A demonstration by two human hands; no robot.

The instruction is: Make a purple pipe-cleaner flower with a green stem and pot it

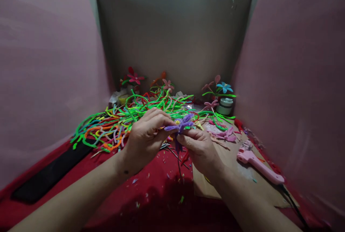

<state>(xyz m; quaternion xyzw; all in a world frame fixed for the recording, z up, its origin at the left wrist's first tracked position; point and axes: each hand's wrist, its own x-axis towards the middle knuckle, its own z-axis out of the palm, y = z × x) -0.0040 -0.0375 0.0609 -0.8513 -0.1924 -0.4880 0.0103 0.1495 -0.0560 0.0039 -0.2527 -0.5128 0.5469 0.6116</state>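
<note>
Nearest, both forearms reach in over a desk under red cloth point(147, 198), its surface sprinkled with small scraps, a green bit point(181, 199) among them. A long black strip point(51, 174) runs beside the desk's left edge, its far end under the pile of fuzzy stems. To the right lies a cardboard sheet point(207, 185); the right forearm crosses its near edge and hides part of it. On the sheet's right side rests a pink corded tool point(262, 169), its black cable point(292, 203) trailing over the near right corner.

Above the middle of the desk, the left hand point(147, 138) pinches one side of a purple flower point(183, 123) between thumb and fingers, while the right hand point(201, 147) grips it just below the petals. A thin dark stem point(179, 163) hangs under it.

Directly behind, a tangled pile of fuzzy stems point(164, 103), mostly green, spreads toward the left edge; the hands block its near part. Pink petal loops point(228, 135) lie toward the cardboard's far edge.

Along the desk's far edge stand a red flower point(135, 78), a pink flower point(168, 85) and, near the far right corner, a blue flower point(225, 87) above a pale jar point(224, 107). A grey panel point(175, 34) rises behind.
</note>
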